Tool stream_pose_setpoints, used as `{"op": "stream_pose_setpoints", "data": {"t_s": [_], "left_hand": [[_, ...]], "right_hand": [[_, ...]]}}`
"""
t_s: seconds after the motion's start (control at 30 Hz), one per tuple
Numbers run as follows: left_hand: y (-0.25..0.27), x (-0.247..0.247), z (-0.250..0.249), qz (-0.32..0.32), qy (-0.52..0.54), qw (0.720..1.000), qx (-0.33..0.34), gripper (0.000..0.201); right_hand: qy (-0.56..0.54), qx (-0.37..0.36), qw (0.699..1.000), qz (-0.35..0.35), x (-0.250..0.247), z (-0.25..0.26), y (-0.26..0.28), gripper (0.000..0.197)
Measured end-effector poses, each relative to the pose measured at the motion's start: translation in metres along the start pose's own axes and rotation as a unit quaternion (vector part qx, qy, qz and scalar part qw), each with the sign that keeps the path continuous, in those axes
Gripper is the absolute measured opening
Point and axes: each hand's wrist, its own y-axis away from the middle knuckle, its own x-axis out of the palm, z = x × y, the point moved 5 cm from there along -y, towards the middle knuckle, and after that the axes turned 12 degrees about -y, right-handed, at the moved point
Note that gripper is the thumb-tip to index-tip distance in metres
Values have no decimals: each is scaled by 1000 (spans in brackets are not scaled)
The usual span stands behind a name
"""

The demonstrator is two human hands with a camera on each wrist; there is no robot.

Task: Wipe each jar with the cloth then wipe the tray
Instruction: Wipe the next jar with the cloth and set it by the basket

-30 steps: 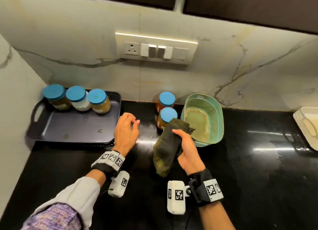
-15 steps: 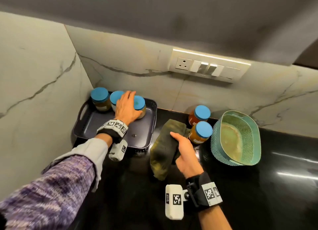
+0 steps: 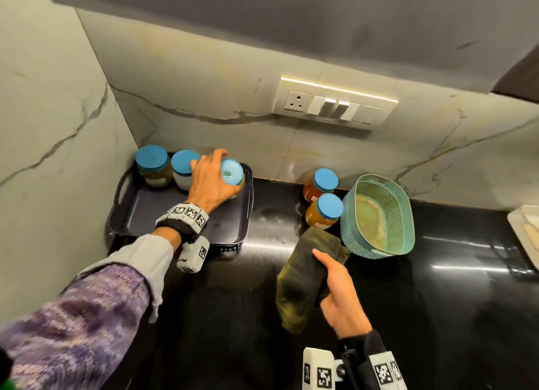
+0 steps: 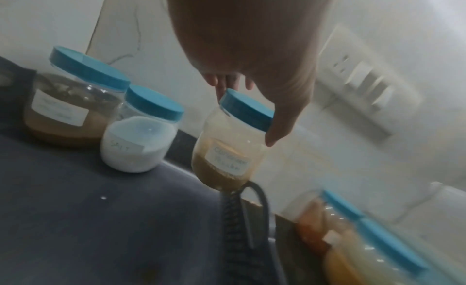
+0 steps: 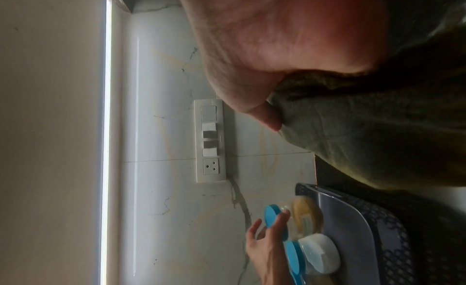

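Note:
A dark tray (image 3: 163, 214) sits in the counter's left corner with three blue-lidded jars along its back. My left hand (image 3: 211, 179) grips the rightmost one, a jar of brown powder (image 4: 227, 157), by its blue lid (image 3: 232, 172), and the jar hangs tilted just above the tray. Beside it stand a salt jar (image 4: 137, 139) and a brown-filled jar (image 4: 68, 108). Two more jars (image 3: 323, 211) stand on the black counter right of the tray. My right hand (image 3: 335, 287) holds a dark green cloth (image 3: 303, 278) above the counter.
A teal mesh basket (image 3: 379, 214) stands right of the two loose jars. A white tray edge (image 3: 525, 232) shows at the far right. A switch panel (image 3: 335, 105) is on the marble back wall, and a side wall closes the left.
My left hand went from the counter to the tray, took the rightmost jar by its lid and has lifted and tilted it. The right hand keeps the cloth.

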Motion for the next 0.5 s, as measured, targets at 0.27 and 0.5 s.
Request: {"op": "stream_pose_setpoints", "data": {"t_s": [0.27, 0.5], "left_hand": [[142, -47, -26, -47, 105, 993, 15, 88], [240, -20, 20, -11, 103, 992, -66, 90]], "right_hand": [[57, 0, 998, 37, 30, -33, 29, 24], [149, -77, 978, 122, 68, -66, 58, 14]]}}
